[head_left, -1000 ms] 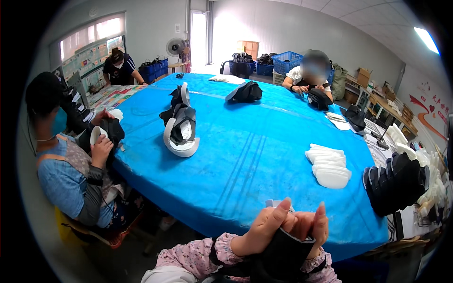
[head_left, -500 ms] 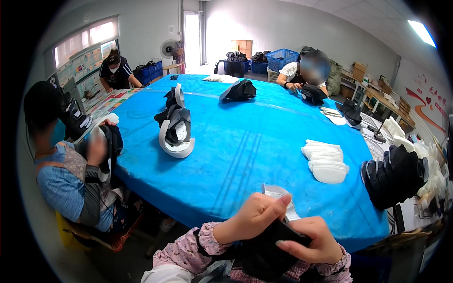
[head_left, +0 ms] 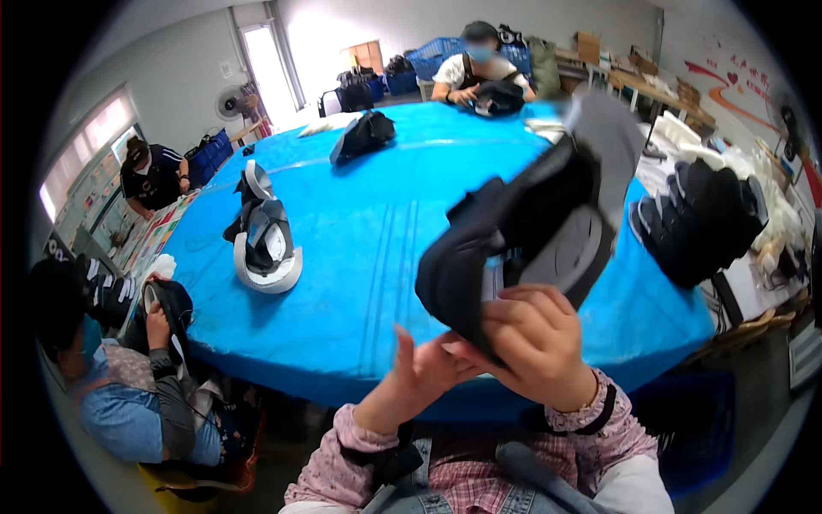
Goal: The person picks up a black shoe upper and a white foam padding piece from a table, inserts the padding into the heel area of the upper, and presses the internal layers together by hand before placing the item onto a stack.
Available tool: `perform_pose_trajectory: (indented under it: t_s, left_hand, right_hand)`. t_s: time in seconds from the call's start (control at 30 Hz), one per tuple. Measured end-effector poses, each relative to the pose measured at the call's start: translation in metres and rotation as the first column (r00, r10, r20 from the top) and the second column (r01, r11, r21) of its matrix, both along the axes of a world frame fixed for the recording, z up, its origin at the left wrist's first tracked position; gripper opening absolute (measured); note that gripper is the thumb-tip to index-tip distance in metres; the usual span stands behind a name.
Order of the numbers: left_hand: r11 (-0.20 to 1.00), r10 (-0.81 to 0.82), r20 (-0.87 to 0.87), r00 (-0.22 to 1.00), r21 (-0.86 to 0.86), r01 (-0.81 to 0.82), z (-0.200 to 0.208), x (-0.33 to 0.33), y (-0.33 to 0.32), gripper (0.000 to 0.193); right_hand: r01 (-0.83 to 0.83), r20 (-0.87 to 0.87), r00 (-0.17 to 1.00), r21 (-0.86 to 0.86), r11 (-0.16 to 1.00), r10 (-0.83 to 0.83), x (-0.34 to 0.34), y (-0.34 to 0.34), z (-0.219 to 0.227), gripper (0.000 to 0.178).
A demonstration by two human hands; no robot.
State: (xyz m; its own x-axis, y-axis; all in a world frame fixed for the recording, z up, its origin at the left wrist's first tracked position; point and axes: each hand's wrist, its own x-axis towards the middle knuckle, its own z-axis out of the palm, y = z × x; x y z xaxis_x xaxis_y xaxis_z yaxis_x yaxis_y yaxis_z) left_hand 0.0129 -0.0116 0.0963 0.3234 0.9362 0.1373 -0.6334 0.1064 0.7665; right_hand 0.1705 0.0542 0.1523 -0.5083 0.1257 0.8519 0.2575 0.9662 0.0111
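Note:
A black fabric shoe (head_left: 458, 274) with a grey sole is tilted up in front of me over the near right of the table. My right hand (head_left: 539, 343) grips its lower end, fingers folded over the opening's edge. Just below the shoe, my left hand (head_left: 419, 373) has its thumb raised and fingers stretched toward the right hand. Its fingertips meet the shoe's lower edge and are partly hidden. On the table to the left, a black shoe piece with a pale, thick rim (head_left: 270, 248) lies with its opening up.
A blue sheet (head_left: 342, 257) covers the big table. Another black shoe (head_left: 364, 137) lies farther back. At right stand stacked black shoes (head_left: 698, 223). One co-worker (head_left: 145, 385) sits at left holding a shoe, another (head_left: 479, 73) works across the table, and a third (head_left: 154, 176) stands far left.
The shoe has come up from low near my lap to above the table. My left hand has moved down from its top, thumb now apart. My view has turned right.

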Motion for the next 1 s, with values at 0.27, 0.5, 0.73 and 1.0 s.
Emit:
perform_pose_trajectory:
  t_s: [0.27,0.5,0.73,1.0]
  left_hand:
    - [0.993,-0.077,0.670,0.738,-0.017,0.119,-0.023,-0.005,0.016,0.070]
    - [0.996,-0.086,0.594,0.800,0.069,0.056,-0.041,-0.011,0.020,0.059]
    - [0.999,0.025,0.475,0.880,-0.042,-0.005,-0.058,-0.012,0.020,0.047]
    - [0.746,0.402,0.486,-0.776,0.318,0.586,-0.091,-0.013,0.017,0.041]
  right_hand:
    - [0.069,0.087,0.994,0.041,0.997,-0.072,-0.004,-0.001,-0.028,0.024]
    - [-0.015,-0.005,1.000,0.038,0.999,0.015,-0.001,-0.010,-0.037,0.022]
    - [-0.022,-0.012,1.000,0.114,0.993,0.024,0.006,-0.009,-0.041,0.018]
    - [0.028,-0.013,1.000,0.180,0.983,-0.026,0.005,-0.014,-0.039,0.020]
